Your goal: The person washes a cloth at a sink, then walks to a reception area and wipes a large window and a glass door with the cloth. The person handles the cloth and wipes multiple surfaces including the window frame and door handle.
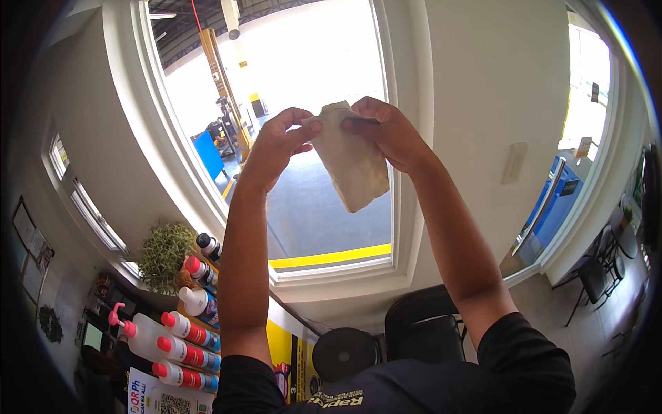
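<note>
A pale, off-white folded cloth (357, 171) hangs in front of the window, held up by its top edge. My left hand (287, 142) pinches the upper left corner between thumb and fingers. The upper right part is gripped by my right hand (388, 132), its thumb on the near face. A small folded bit of the cloth sticks up between the two hands. Behind it is the glass of a large white-framed window (331, 227).
Several bottles with red caps (191, 352), a pink pump bottle (147, 334) and a green potted plant (165, 253) stand at the lower left. Below the window are a black chair (424, 336) and a round black stool (345, 356). A glass door with a metal handle (540, 207) is at the right.
</note>
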Motion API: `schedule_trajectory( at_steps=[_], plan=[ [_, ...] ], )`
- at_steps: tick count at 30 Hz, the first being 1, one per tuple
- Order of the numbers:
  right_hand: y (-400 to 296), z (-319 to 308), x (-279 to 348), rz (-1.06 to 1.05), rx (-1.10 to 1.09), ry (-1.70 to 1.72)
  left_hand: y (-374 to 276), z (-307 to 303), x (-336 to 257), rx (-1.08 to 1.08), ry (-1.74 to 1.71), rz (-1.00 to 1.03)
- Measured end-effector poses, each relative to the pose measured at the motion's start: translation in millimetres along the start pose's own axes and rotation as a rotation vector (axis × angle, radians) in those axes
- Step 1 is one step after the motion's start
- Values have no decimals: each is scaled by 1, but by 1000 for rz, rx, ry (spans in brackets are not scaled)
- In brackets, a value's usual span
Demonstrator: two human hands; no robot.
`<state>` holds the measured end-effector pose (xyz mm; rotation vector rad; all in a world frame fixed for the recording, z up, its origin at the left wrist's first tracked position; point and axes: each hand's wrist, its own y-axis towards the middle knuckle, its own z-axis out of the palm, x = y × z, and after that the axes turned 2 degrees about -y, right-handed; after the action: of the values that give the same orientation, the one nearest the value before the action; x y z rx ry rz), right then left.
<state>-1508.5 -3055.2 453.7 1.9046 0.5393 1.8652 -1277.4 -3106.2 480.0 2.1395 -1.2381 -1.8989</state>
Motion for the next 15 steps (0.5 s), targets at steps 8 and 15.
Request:
schedule_trajectory(
  at_steps=[8, 15],
  plan=[
    [-9, -3, 6, 17, 106, -40, -9, 16, -21, -12, 68, -93],
    [-11, -2, -1, 111, 59, -84, -1, 21, -26, 19, 194, -5]
  ],
)
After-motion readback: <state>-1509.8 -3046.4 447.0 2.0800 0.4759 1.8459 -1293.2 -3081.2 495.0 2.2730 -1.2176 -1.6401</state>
